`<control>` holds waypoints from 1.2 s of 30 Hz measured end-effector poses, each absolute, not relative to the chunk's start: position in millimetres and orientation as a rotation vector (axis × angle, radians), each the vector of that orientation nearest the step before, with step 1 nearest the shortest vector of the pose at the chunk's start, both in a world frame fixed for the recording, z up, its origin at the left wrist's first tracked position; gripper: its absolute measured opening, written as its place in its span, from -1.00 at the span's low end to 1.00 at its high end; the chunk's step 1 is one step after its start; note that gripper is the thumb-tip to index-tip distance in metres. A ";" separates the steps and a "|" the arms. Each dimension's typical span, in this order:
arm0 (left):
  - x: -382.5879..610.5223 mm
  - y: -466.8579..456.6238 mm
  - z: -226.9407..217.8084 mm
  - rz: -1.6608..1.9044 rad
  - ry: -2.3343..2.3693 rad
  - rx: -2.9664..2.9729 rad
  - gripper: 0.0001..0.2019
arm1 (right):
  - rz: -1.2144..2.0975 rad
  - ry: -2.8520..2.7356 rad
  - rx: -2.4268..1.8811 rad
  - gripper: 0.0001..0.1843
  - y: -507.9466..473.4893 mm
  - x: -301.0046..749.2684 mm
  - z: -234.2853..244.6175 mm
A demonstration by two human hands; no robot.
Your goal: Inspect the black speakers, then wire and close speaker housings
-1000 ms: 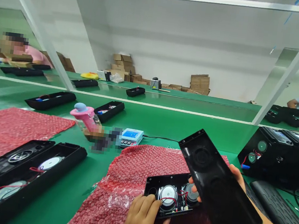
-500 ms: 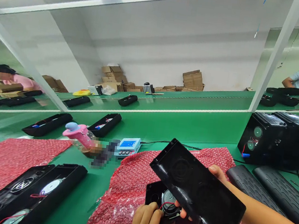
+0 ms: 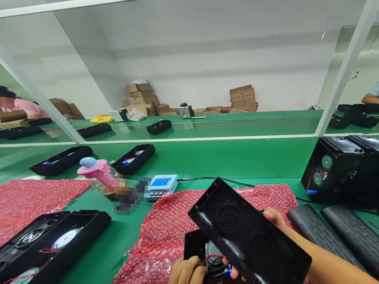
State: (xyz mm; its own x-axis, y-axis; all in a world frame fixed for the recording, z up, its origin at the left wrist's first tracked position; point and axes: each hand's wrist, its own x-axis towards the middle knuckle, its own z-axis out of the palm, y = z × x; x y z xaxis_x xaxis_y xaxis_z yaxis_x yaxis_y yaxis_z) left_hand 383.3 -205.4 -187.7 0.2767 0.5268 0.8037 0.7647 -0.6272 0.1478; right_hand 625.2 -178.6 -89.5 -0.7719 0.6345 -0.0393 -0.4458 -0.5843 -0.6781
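The right hand (image 3: 275,218) is gripping a flat black panel (image 3: 249,244), holding it tilted above an open speaker housing (image 3: 194,244). The left hand (image 3: 189,282) is grasping the housing at its near left edge. The housing is resting on red bubble wrap (image 3: 164,231), which is covering part of the green table (image 3: 119,234). At the housing, a blue light (image 3: 229,271) is glowing beside the right hand. A device with a blue screen (image 3: 163,186) is standing just beside the wrap.

Right hand (image 3: 278,222): bare, fingertips (image 3: 234,273) rounded. Right forearm (image 3: 339,275): bare along visible length, smooth, narrowing handward. Left hand (image 3: 189,282): bare.
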 end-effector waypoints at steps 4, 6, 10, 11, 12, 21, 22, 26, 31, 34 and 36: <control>383.7 -206.0 -189.5 -1.285 -1.196 -2.283 -0.93 | 2.342 -0.891 -0.353 -0.18 -179.0 624.7 -91.3; 383.9 -206.1 -190.1 -1.285 -1.204 -2.277 -0.93 | 2.338 -0.878 -0.372 -0.18 -179.7 626.1 -90.9; 384.5 -206.6 -189.3 -1.289 -1.209 -2.283 -0.93 | 2.411 -0.866 -0.388 -0.15 -182.5 630.9 -89.0; 384.6 -206.8 -189.0 -1.290 -1.209 -2.286 -0.92 | 2.444 -0.864 -0.386 -0.15 -183.3 632.0 -88.7; 384.6 -207.0 -188.7 -1.288 -1.208 -2.288 -0.92 | 2.473 -0.858 -0.384 -0.14 -183.9 632.9 -88.4; 383.6 -206.0 -192.7 -1.241 -1.187 -2.272 -0.91 | 2.512 -0.838 -0.390 -0.15 -185.0 634.4 -89.9; 383.9 -205.9 -192.5 -1.243 -1.187 -2.272 -0.91 | 2.516 -0.842 -0.389 -0.14 -184.9 634.2 -89.8; 385.3 -206.5 -189.9 -1.252 -1.183 -2.280 -0.90 | 2.477 -0.866 -0.441 -0.14 -186.2 634.7 -88.1; 386.1 -207.1 -188.7 -1.245 -1.184 -2.269 -0.89 | 2.401 -0.966 -0.558 -0.15 -188.1 636.6 -85.2; 386.5 -207.3 -188.6 -1.263 -1.201 -2.281 -0.90 | 2.389 -1.003 -0.572 -0.15 -188.9 635.5 -81.7; 386.6 -207.4 -188.6 -1.286 -1.215 -2.287 -0.91 | 2.385 -1.011 -0.565 -0.14 -189.4 634.2 -78.5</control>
State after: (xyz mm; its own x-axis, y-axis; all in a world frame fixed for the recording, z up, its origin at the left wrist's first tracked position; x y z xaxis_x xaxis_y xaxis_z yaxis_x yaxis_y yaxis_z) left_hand 386.6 -207.4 -188.6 0.2632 0.5441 0.7967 0.7646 -0.6212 0.1717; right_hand 634.2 -189.4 -78.5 -0.7968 0.5764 -0.1811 -0.2705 -0.6083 -0.7462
